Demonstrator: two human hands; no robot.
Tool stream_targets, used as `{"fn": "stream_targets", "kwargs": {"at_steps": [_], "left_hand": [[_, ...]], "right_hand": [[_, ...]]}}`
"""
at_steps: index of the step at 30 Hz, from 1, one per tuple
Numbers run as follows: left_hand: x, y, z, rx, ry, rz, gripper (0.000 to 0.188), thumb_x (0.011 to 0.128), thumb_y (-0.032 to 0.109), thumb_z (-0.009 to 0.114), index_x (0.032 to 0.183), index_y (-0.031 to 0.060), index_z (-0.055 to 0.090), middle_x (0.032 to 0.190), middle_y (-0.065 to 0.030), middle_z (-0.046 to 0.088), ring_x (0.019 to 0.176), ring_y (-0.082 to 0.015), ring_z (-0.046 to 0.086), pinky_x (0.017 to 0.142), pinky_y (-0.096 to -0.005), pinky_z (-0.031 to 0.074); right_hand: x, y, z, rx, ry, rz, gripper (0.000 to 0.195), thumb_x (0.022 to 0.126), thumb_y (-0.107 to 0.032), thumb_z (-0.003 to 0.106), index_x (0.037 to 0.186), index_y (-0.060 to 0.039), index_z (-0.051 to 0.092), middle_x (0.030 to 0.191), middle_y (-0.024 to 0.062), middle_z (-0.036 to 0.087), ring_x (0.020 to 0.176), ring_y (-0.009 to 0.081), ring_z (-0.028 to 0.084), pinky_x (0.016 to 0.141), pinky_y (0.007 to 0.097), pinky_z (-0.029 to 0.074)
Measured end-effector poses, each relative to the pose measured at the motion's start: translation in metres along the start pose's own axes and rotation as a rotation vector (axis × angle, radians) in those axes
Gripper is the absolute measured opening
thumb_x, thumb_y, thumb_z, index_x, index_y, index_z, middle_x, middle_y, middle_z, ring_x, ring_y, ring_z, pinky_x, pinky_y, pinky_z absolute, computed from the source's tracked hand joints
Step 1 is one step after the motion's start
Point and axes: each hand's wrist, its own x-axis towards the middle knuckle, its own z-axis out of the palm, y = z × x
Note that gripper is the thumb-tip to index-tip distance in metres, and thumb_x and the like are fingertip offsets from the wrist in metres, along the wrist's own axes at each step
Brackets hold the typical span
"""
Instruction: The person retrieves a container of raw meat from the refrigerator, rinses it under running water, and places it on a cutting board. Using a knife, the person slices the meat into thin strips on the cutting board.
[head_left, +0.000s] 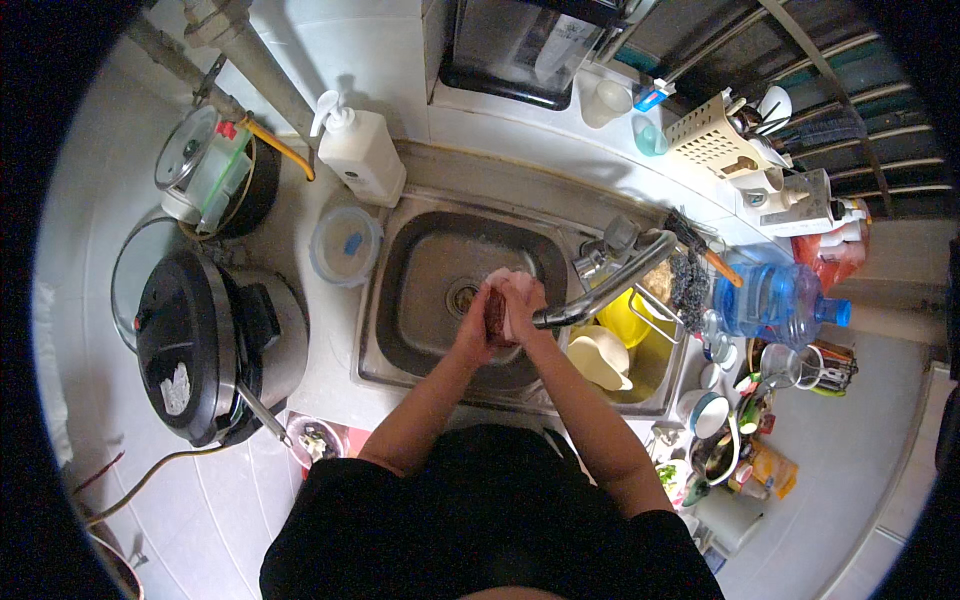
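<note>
Both hands hold a piece of raw meat (495, 316), dark red with a pale pink side, above the basin of a stainless steel sink (420, 274). My left hand (473, 331) is wrapped around its left side. From the right, my right hand (523, 300) presses against the pale side; the fingers hide part of the piece. The curved metal faucet spout (611, 289) ends right beside my right wrist. Whether water is running cannot be made out. A round drain (462, 298) lies on the basin floor, left of the hands.
Right of the basin, a second compartment holds a yellow bowl (626, 319) and cream-coloured dishes (596, 358). A white pump bottle (364, 154) and a round plastic container (345, 246) stand left of the sink. Farther left is an electric pressure cooker (202, 349). A blue water jug (772, 304) lies right.
</note>
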Motion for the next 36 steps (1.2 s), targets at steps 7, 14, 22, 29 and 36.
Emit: {"fn": "stream_targets", "kwargs": {"at_steps": [7,14,22,29,36], "left_hand": [[0.019,-0.019,-0.004,0.218,0.029,-0.087,0.060,0.104,0.054,0.034,0.140,0.0086,0.051,0.120,-0.0111,0.064,0.105,-0.0232,0.063,0.087,-0.0380,0.052],[0.047,-0.018,0.022,0.266,-0.137,-0.018,0.043,0.097,0.042,0.051,0.120,0.0077,0.060,0.099,-0.0093,0.067,0.082,-0.0228,0.064,0.075,-0.0360,0.053],[0.087,-0.023,-0.109,-0.229,0.091,0.024,0.035,0.096,0.040,0.052,0.091,0.0064,0.061,0.088,-0.0090,0.064,0.078,-0.0295,0.064,0.072,-0.0446,0.053],[0.041,0.018,-0.061,-0.052,0.329,-0.065,0.042,0.100,0.047,0.049,0.102,0.0071,0.063,0.090,-0.0090,0.067,0.083,-0.0261,0.067,0.074,-0.0442,0.055],[0.021,0.011,-0.049,-0.097,-0.071,-0.245,0.066,0.093,0.061,0.054,0.129,0.0055,0.058,0.123,-0.0140,0.066,0.108,-0.0307,0.066,0.095,-0.0478,0.054]], "right_hand": [[-0.026,0.071,-0.009,0.429,-0.174,0.327,0.054,0.094,-0.040,0.065,0.135,-0.0083,0.048,0.121,0.0098,0.061,0.112,0.0226,0.061,0.093,0.0385,0.052],[-0.029,0.057,-0.057,0.881,-0.413,0.592,0.048,0.101,-0.044,0.053,0.136,-0.0123,0.048,0.128,0.0067,0.059,0.116,0.0237,0.060,0.098,0.0392,0.051],[-0.016,0.008,-0.002,-0.350,-0.421,0.054,0.065,0.091,-0.053,0.062,0.132,-0.0054,0.048,0.125,0.0253,0.057,0.117,0.0388,0.057,0.103,0.0475,0.041],[-0.001,-0.028,-0.029,-0.254,-0.573,0.167,0.091,0.073,-0.065,0.073,0.127,0.0038,0.049,0.124,0.0276,0.058,0.117,0.0405,0.059,0.100,0.0467,0.046],[-0.005,0.048,-0.016,0.061,-0.175,0.128,0.051,0.084,-0.037,0.075,0.117,-0.0013,0.059,0.104,0.0184,0.066,0.098,0.0321,0.065,0.089,0.0389,0.052]]}}
